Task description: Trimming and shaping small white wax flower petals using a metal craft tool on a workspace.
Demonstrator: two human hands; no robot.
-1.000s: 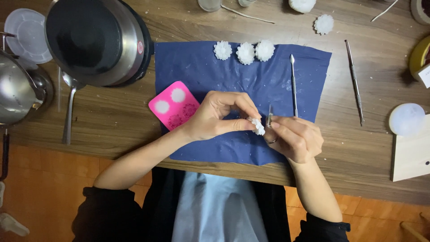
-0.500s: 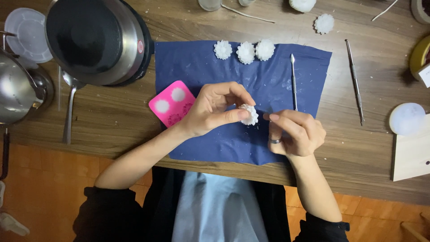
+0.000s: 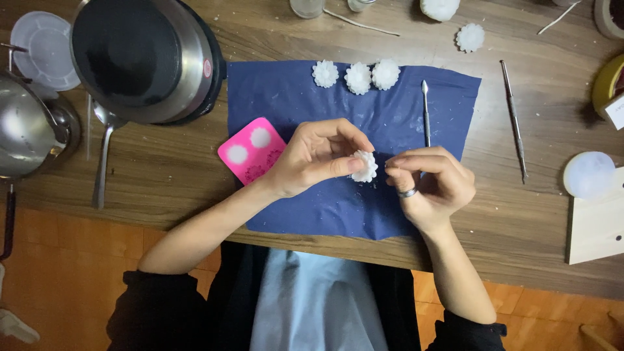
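Left hand pinching white flower over blue cloth, now turned face-up; right hand curled closed beside flower, tool gone from view.

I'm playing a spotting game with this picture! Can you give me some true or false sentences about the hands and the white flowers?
1. The left hand holds a white flower piece. True.
2. Five white flowers lie on the blue cloth. False: three white flowers lie along its top edge.
3. The pink mold lies beside the left hand. True.
4. The right hand holds the spoon. False: the spoon lies on the wooden table by the pot.
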